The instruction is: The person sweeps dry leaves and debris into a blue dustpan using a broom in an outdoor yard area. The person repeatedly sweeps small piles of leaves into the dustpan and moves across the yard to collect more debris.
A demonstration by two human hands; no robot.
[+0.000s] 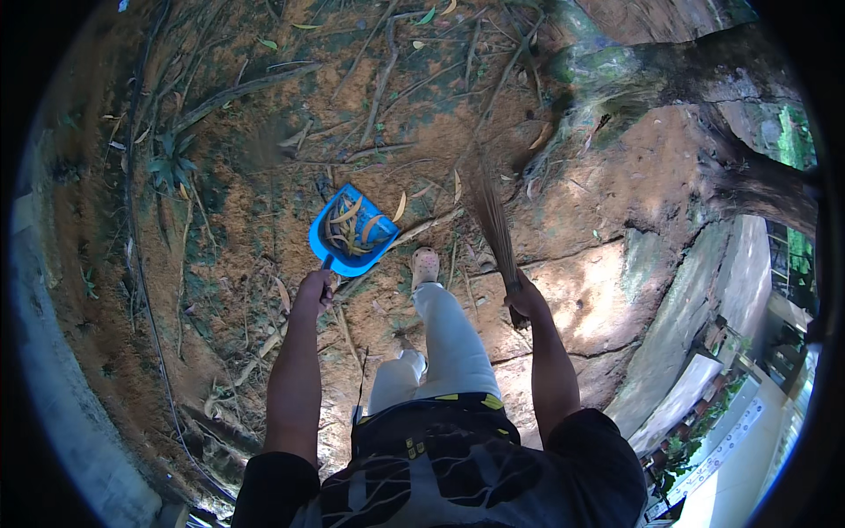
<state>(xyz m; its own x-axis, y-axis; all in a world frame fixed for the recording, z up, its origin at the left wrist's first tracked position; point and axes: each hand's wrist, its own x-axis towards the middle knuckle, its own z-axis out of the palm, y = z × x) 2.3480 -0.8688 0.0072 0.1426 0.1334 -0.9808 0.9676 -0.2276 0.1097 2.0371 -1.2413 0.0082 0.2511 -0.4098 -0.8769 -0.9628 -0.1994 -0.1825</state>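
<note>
My left hand [317, 290] is closed around the dark handle of a blue plastic dustpan [358, 265]. Dry leaves [344, 231], yellow and brown, lie in the pan. A long bundled stick broom [495, 228] is gripped near its bound end by my right hand [526, 297]; its thin bristles fan out away from me, and their tips are blurred. Another dry leaf [399, 206] is at the dustpan's front edge. Between the two hands, a pink clog [425, 265] is on my forward foot.
Exposed tree roots [247, 96] and fallen sticks cross the brown soil. A thick tree trunk [686, 69] rises at upper right. A dark cable [136, 244] runs down the left side, near a pale concrete edge [66, 389]. Stone slabs [673, 303] lie at right.
</note>
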